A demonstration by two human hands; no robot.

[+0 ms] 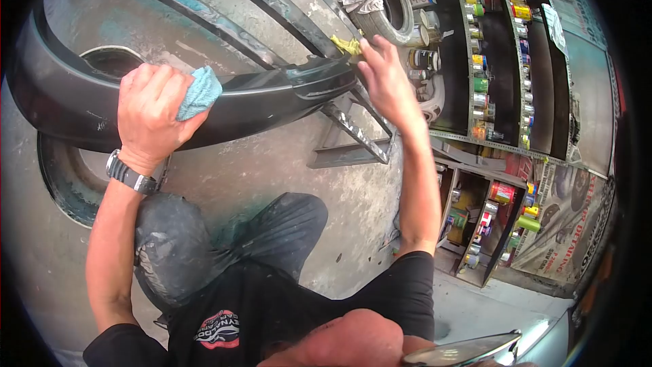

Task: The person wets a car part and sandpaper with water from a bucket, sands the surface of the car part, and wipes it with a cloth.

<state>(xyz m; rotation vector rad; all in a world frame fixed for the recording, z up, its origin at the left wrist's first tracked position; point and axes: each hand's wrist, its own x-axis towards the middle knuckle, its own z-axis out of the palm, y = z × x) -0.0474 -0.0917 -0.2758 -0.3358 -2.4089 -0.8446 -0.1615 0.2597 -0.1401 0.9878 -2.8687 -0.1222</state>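
Left fingers (144, 78) holding cloth (200, 93), black bumper (251, 104)

- Open floor (251, 163) between the bumper (255, 100) and the knees (170, 231).
- A metal stand (353, 130) beneath the bumper's right end blocks a low pass.
- Tyre (375, 24) and cans (424, 59) crowd the right hand's (387, 81) far side.
- Bars (282, 12) behind the bumper leave gaps.

- The floor (251, 163) is softly and brightly lit.
- A dull sheen is reflected along the dark bumper (251, 105).
- Recesses of the shelves (500, 61) are left in shadow.
- Edges are bowed; corners are blackened.
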